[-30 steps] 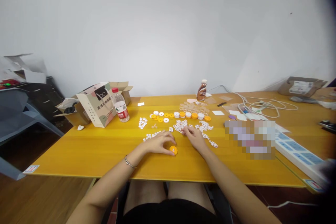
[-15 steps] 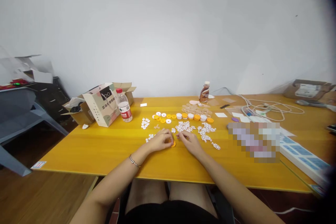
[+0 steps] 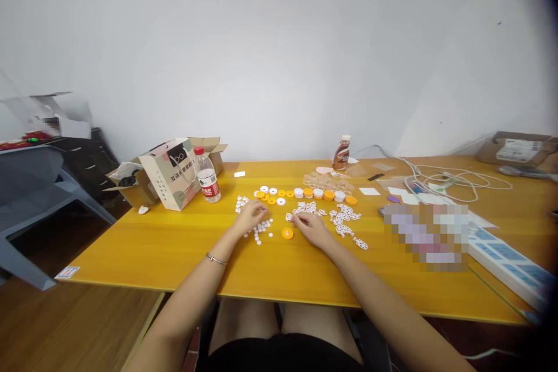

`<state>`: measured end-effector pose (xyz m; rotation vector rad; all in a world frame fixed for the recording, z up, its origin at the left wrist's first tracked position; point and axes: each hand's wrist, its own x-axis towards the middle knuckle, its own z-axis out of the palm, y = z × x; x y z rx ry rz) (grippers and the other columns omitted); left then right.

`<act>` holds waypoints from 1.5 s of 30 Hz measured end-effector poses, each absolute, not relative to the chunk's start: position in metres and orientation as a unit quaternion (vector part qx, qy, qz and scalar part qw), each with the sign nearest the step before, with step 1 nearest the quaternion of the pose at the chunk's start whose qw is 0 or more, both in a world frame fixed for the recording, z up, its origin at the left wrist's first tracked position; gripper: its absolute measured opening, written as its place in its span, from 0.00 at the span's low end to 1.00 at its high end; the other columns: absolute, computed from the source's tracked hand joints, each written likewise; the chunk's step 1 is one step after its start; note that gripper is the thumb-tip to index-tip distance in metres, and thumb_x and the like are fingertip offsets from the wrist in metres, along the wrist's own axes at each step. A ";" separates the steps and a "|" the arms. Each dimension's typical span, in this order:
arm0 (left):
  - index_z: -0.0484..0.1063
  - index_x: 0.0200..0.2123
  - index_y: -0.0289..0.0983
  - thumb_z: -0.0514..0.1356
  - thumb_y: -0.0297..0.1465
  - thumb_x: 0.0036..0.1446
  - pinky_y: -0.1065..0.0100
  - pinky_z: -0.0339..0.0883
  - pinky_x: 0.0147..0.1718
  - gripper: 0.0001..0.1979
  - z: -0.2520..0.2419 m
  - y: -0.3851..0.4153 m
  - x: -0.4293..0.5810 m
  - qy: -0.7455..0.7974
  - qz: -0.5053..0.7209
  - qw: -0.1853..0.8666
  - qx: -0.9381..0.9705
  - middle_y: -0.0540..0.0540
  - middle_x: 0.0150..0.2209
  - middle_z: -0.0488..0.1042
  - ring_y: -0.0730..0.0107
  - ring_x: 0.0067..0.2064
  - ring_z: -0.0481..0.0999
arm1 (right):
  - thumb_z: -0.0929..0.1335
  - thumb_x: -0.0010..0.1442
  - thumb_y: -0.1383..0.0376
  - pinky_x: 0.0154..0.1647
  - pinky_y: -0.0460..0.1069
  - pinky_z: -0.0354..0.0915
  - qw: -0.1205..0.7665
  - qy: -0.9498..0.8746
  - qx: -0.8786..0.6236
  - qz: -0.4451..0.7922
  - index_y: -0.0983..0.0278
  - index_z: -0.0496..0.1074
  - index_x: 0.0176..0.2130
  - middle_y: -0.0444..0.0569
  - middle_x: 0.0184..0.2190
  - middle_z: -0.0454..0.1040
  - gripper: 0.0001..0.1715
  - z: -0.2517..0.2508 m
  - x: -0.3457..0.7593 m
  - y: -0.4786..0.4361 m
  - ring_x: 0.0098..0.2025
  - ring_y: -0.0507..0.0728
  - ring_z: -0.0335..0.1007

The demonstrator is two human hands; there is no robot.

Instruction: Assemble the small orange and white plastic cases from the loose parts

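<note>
My left hand [image 3: 250, 218] hovers over small white round pieces [image 3: 258, 232], its fingers curved and slightly apart; I see nothing held in it. On my right, the fingers of my right hand [image 3: 311, 228] are pinched together. Whatever lies between its fingertips is too small to name. A white spotted piece [image 3: 288, 217] shows beside those tips. Between my hands an orange-yellow round disc [image 3: 287, 233] lies on the table, with a small pale part at its centre. More white spotted pieces [image 3: 346, 218] are spread beyond and to the right of my right hand.
A row of white and yellow discs [image 3: 318, 193] runs across the table [image 3: 279, 276]. A clear plastic tray [image 3: 326, 182] lies behind it. A water bottle [image 3: 208, 177] and a paper bag [image 3: 171, 177] stand left; a brown drink bottle [image 3: 342, 154] and white cables [image 3: 453, 176] are right.
My left hand has moved left and away from the yellow disc, uncovering it and the small white pieces. The right hand stays nearly in place, its fingertips slightly farther left.
</note>
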<state>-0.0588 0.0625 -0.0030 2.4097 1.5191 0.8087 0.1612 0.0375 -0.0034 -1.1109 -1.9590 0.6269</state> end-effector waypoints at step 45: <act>0.69 0.28 0.38 0.52 0.29 0.52 0.64 0.53 0.40 0.06 -0.010 0.077 -0.074 0.562 0.162 -0.087 0.807 0.45 0.32 0.70 0.63 0.39 0.67 | 0.68 0.47 0.61 0.32 0.47 0.59 0.289 -0.857 -0.364 0.224 0.63 0.69 0.33 0.45 0.28 0.64 0.11 -0.015 0.160 0.035 0.31 0.52 0.61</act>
